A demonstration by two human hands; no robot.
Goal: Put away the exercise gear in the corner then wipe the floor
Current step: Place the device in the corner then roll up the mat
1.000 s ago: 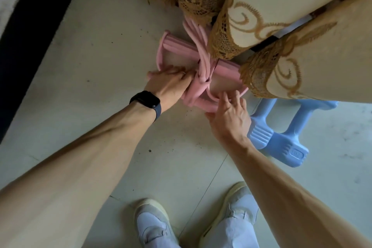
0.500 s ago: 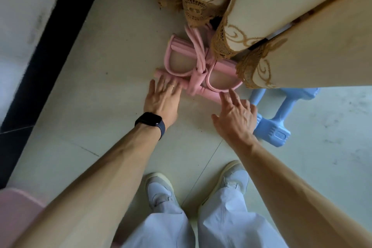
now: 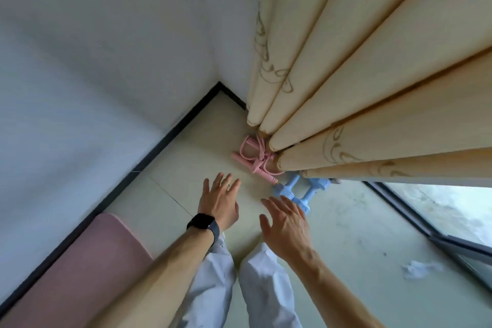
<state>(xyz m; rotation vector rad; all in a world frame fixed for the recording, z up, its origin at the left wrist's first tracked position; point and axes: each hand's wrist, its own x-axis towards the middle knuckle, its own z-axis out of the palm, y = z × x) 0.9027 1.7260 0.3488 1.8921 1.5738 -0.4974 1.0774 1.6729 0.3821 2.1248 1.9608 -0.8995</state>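
1. Head view, far left: pink mat [image 3: 87, 269] lies along the black baseboard [image 3: 149, 157], its rounded end short of the corner.
2. Left hand [image 3: 219, 201], watch [image 3: 203, 222] on the wrist, fingers spread and holding nothing, hovers over the floor [image 3: 165, 202].
3. Pink pull-band [image 3: 253, 158] sits right in the corner, its far side tucked under the curtain [image 3: 346, 88] hem.
4. Right hand [image 3: 286, 224] is also spread wide and empty, just in front of the blue dumbbells [image 3: 292, 190], which lie beside the band against the curtain.
5. Open tile runs right to the window track [image 3: 426, 229]; crumpled paper [image 3: 420, 269] lies near it.
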